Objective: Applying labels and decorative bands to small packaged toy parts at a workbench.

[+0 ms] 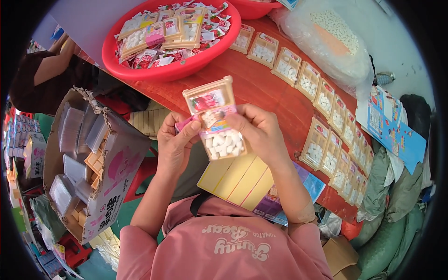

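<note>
Between my two hands is a cream plastic candy tray (225,144), held up over my lap. White pieces fill its lower compartment, and a small red-and-white sachet (207,100) lies in the upper one. A pink printed paper strip (215,116) crosses the tray's middle. My left hand (176,136) pinches the strip's left end with thumb and fingers. On the other side, my right hand (255,129) grips the tray's right edge, its thumb over the strip. The fingers behind the tray are hidden.
A red basin (175,70) holds sachets and banded trays. Filled trays (286,66) line the red table (261,88). A bag of white pieces (333,32) sits at the back right. To the left stands a cardboard box (116,172) of plastic lids and trays. Yellow card sheets (240,179) lie near my lap.
</note>
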### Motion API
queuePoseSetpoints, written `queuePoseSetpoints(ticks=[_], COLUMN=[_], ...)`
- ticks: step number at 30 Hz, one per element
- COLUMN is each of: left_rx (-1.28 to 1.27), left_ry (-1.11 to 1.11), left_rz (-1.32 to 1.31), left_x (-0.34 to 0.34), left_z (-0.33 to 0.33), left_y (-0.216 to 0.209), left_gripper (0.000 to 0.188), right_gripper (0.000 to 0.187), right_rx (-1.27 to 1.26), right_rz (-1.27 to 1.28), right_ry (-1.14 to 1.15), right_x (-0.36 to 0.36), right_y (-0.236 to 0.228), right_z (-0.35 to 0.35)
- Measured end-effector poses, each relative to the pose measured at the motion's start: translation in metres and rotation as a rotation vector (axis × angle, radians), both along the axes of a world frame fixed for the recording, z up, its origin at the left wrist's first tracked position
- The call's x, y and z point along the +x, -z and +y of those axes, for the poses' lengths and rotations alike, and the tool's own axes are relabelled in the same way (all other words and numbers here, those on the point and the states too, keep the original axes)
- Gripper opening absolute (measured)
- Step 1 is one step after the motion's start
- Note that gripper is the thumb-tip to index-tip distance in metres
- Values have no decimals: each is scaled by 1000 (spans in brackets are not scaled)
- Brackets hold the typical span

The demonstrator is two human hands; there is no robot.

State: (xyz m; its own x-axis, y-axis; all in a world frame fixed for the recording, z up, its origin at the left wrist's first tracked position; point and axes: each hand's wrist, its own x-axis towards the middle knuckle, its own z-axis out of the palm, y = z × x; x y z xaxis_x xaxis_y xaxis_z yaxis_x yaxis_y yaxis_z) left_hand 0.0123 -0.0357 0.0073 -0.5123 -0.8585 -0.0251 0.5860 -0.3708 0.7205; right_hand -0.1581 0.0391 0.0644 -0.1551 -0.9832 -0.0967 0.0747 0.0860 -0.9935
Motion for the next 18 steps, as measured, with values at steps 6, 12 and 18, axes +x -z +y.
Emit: queuePoseSetpoints(ticks=[6, 12, 18], left_rx=[-8, -29, -214], left_ry=[131, 142, 153], left_rz=[-88, -235, -198], left_x=[-2, -7, -36], left_z=[-4, -5, 9], left_y=[-12, -20, -32], left_gripper=[16, 17, 18], right_gripper=[29, 30, 37], right_rx=[-33, -54, -80], right_rz=[-265, -598, -806], right_ry=[163, 106, -73], right_x=[-21, -24, -13], right_y=[30, 52, 54], right_z=[2, 6, 12])
